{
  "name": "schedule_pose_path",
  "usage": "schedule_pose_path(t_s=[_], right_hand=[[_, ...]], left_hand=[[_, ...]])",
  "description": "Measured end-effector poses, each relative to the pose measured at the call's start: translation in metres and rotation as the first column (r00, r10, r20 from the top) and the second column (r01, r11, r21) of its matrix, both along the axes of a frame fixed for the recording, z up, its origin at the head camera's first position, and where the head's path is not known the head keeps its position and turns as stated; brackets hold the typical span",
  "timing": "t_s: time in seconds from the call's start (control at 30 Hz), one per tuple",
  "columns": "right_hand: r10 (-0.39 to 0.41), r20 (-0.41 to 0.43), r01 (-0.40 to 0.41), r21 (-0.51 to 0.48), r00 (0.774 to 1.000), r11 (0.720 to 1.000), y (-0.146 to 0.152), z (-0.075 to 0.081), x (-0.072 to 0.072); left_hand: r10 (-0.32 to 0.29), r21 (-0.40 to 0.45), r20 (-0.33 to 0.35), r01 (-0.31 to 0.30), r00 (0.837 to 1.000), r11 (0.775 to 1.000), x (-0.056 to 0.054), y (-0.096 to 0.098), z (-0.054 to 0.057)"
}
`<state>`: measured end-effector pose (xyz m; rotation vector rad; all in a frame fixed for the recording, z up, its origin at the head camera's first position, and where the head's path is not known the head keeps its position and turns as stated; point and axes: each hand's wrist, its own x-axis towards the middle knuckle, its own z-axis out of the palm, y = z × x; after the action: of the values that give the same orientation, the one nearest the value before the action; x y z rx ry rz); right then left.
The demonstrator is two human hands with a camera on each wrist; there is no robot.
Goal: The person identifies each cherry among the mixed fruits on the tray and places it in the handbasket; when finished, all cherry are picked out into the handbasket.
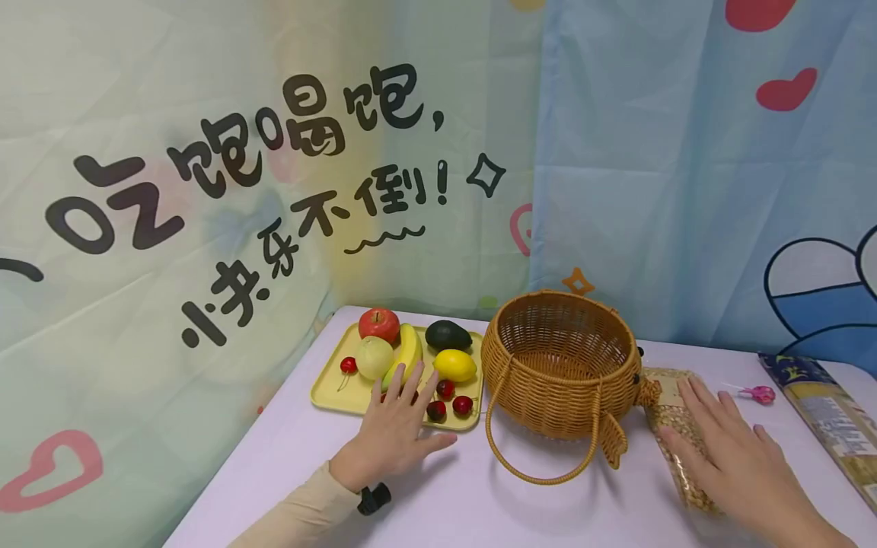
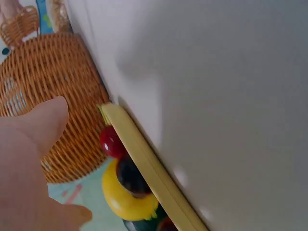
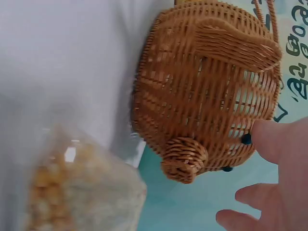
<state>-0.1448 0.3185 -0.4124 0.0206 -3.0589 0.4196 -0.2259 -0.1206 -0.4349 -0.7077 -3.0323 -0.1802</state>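
My left hand (image 1: pixel 399 426), fingers spread, hovers over the front edge of a yellow tray (image 1: pixel 329 399) of fruit. On the tray are a red apple (image 1: pixel 378 326), a pale green round fruit (image 1: pixel 374 358), a banana (image 1: pixel 409 346), a lemon (image 1: pixel 455 365), an avocado (image 1: pixel 448 335) and several cherries (image 1: pixel 462 405). Right of it stands an empty wicker basket (image 1: pixel 548 403) with its handle hanging down in front. My right hand (image 1: pixel 733 457), fingers extended and holding nothing, overlaps a clear bag of tan, grain-like pieces (image 1: pixel 674 430) in the head view.
A small pink object (image 1: pixel 760 394) lies behind my right hand. At the table's right edge is a long dark-blue and clear package (image 1: pixel 822 418). Printed curtains (image 1: pixel 438 274) stand right behind the white table (image 1: pixel 438 510).
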Motion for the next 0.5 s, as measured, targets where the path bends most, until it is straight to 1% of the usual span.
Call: schedule_pose_path(t_s=[0.1,0.2,0.33,0.5], right_hand=[[0.032,-0.036,-0.034,-0.054,0.999,0.998,-0.001,0.011,-0.004],[0.056,-0.073,-0.062,-0.091,0.996,0.994,-0.004,0.020,-0.011],[0.068,-0.118,-0.082,-0.115,0.991,0.990,-0.009,0.031,-0.023],[0.092,-0.179,-0.119,-0.146,0.980,0.982,-0.017,0.038,-0.037]], left_hand=[[-0.021,0.042,-0.020,0.022,1.000,0.999,-0.005,-0.006,0.000],[-0.047,0.076,-0.073,0.053,0.996,0.996,-0.012,-0.013,0.000],[-0.085,0.103,-0.141,0.100,0.986,0.990,-0.022,-0.022,0.002],[-0.112,0.203,-0.188,0.150,0.976,0.968,-0.029,-0.032,0.003]])
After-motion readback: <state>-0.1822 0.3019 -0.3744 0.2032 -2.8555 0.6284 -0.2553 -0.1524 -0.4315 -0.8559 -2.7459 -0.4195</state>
